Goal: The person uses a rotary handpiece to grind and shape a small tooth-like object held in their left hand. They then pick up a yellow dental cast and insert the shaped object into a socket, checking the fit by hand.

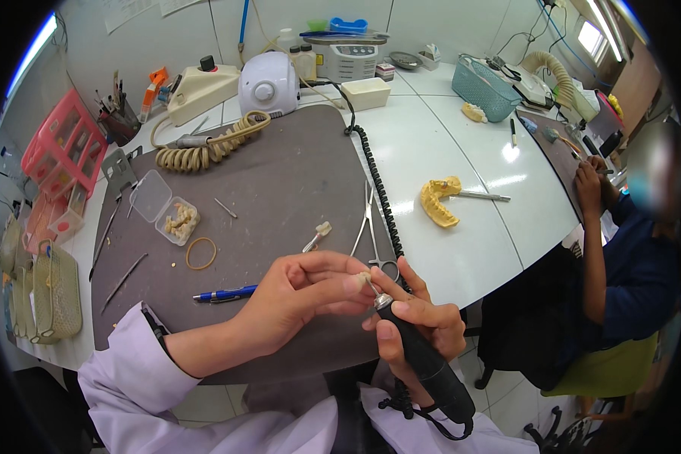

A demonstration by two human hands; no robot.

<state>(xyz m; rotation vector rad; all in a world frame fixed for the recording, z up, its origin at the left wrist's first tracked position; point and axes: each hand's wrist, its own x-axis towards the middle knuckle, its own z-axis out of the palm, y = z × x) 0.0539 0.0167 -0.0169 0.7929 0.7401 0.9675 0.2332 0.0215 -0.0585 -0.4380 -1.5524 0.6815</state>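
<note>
In my left hand (295, 291) a small cream-coloured artificial tooth (364, 278) is pinched between thumb and fingertips. My right hand (439, 325) grips a black rotary handpiece (425, 367) with a metal collar. The thin bur at its tip reaches the tooth; I cannot tell whether it touches. Just beyond my hands lie metal scissor-handled forceps (368, 219) and a small piece with a tooth-like end (322, 229). A blue pen (225, 294) rests by my left wrist.
An open clear box (180, 221) holds several teeth, near a rubber band (200, 253). A yellow dental cast (435, 203) sits on the white table (469, 261). A coiled black cord (377, 170) crosses the mat (280, 181). At right sits another person (620, 257).
</note>
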